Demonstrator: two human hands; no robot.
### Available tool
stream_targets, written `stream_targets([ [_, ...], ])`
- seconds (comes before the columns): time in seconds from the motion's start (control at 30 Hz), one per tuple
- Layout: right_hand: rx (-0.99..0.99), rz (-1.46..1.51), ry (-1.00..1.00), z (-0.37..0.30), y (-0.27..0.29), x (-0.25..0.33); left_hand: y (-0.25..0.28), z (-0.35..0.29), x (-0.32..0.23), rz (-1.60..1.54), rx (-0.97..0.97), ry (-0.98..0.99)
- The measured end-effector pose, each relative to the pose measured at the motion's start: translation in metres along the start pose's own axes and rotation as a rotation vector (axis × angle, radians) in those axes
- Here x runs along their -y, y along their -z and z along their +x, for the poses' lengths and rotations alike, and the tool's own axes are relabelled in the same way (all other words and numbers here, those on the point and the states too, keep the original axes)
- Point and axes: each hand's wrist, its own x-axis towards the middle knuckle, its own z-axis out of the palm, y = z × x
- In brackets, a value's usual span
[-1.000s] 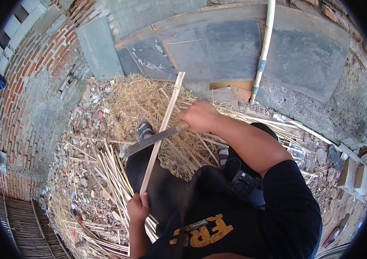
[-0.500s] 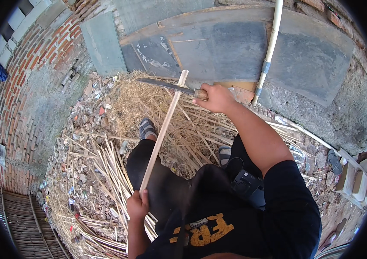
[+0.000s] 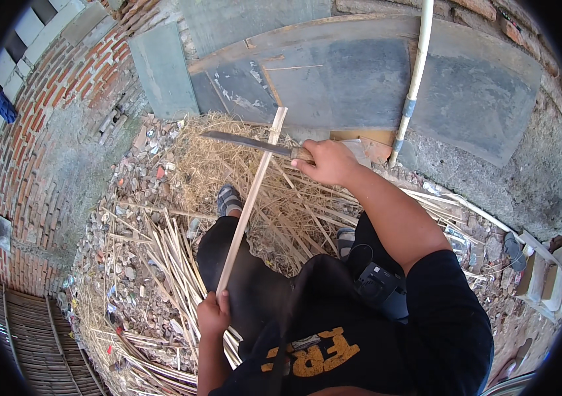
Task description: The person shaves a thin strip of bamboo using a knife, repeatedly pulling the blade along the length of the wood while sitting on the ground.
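Observation:
A long pale strip of split bamboo [image 3: 248, 211] slants up and away from me. My left hand [image 3: 213, 313] is closed round its near end, close to my thigh. In my right hand [image 3: 329, 162] is the wooden handle of a long-bladed knife [image 3: 245, 140]. Its dark blade points left and lies across the strip a little short of the far end. A small frayed or raised bit shows on the strip just beyond the blade. Whether the edge has bitten into the bamboo I cannot tell.
Several cut bamboo strips [image 3: 174, 254] lie on the rubble left of my leg. Dry shavings [image 3: 208, 155] are heaped ahead of my sandalled feet. Grey boards [image 3: 347, 72] lean on the far wall behind a white pipe [image 3: 418, 72]. A brick wall [image 3: 36, 165] stands at left.
The knife has come slightly down the strip toward me, with my right hand. My left hand keeps its hold on the near end, and the whole view has shifted a little.

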Motion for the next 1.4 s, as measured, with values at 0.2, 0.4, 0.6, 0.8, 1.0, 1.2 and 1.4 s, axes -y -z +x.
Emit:
stream_targets([
  [0.2, 0.097, -0.142, 0.432, -0.016, -0.021, 0.026, 0.002, 0.002, -0.002, 0.005, 0.019, -0.015],
  [0.4, 0.051, -0.162, 0.628, -0.008, -0.026, 0.019, -0.001, -0.001, 0.009, -0.045, -0.001, -0.018],
  [0.6, -0.049, -0.162, -0.03, 0.01, 0.005, -0.013, 0.002, 0.004, 0.001, -0.009, 0.025, -0.036],
  [0.8, -0.04, -0.079, -0.05, 0.001, 0.007, -0.012, 0.002, 0.0, 0.003, -0.069, 0.0, -0.012],
  [1.0, -0.015, 0.095, -0.064, 0.007, -0.003, -0.018, 0.0, 0.001, 0.004, -0.042, -0.002, -0.017],
  [1.2, -0.025, 0.112, -0.091, 0.002, 0.001, -0.003, -0.002, 0.0, 0.006, -0.08, 0.018, 0.03],
  [1.4, 0.047, -0.092, 0.111, -0.013, -0.008, 0.024, -0.007, 0.002, 0.011, -0.098, 0.001, -0.004],
])
